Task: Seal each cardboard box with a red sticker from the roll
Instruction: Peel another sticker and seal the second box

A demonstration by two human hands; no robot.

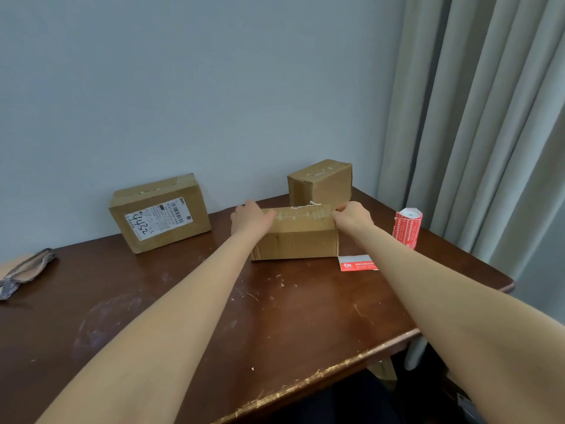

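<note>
A long cardboard box (296, 240) lies in the middle of the dark wooden table (214, 316), old clear tape along its top. My left hand (249, 218) grips its left end, thumb on the top. My right hand (353, 217) holds the right end, fingers curled over the top edge. The roll of red stickers (408, 228) stands upright to the right of this box. A loose red and white sticker (357, 264) lies flat on the table by the box's near right corner. A labelled box (159, 214) sits at the left and a smaller box (321, 183) behind.
A grey patterned cloth (24, 272) lies at the table's left edge. The wall runs right behind the boxes. Grey curtains (477, 117) hang at the right, past the table's corner. The table's chipped front edge (305, 384) runs diagonally near me.
</note>
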